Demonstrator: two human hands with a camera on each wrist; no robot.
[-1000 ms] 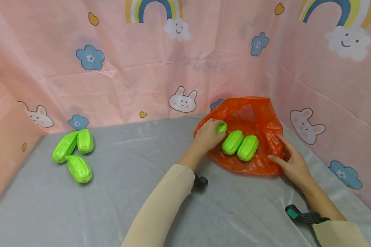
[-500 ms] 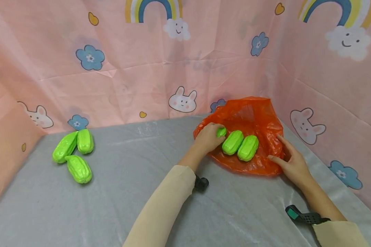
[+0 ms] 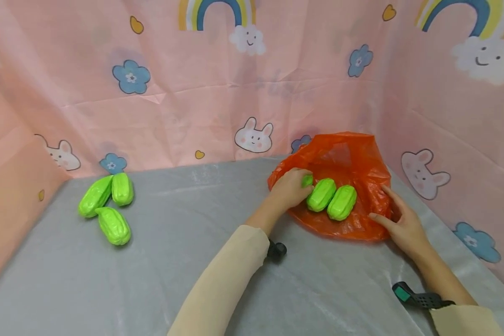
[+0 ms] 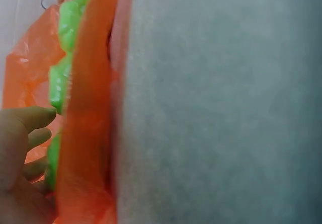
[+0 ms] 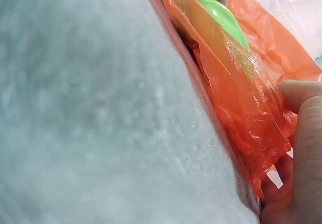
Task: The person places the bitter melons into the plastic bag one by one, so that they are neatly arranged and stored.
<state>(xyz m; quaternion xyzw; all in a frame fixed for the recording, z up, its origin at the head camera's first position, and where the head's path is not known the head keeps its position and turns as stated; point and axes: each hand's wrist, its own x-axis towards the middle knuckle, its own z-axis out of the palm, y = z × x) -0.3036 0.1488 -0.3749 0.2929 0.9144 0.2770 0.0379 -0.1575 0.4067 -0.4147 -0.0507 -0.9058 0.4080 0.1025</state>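
Grey table [image 3: 151,280], pink cartoon backdrop [image 3: 193,107]; L hand [image 3: 290,189] grips green toy [image 3: 307,180], R hand [image 3: 403,224] flat on orange bag [image 3: 344,158].

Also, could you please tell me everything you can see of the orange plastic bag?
The orange plastic bag is thin, glossy, translucent and crinkled. It lies opened on the grey table cover in the far right corner, its back part raised against the pink backdrop. Two green ridged toy vegetables lie side by side on it. The left hand holds a third green piece at its left edge, and the right hand touches its right edge.
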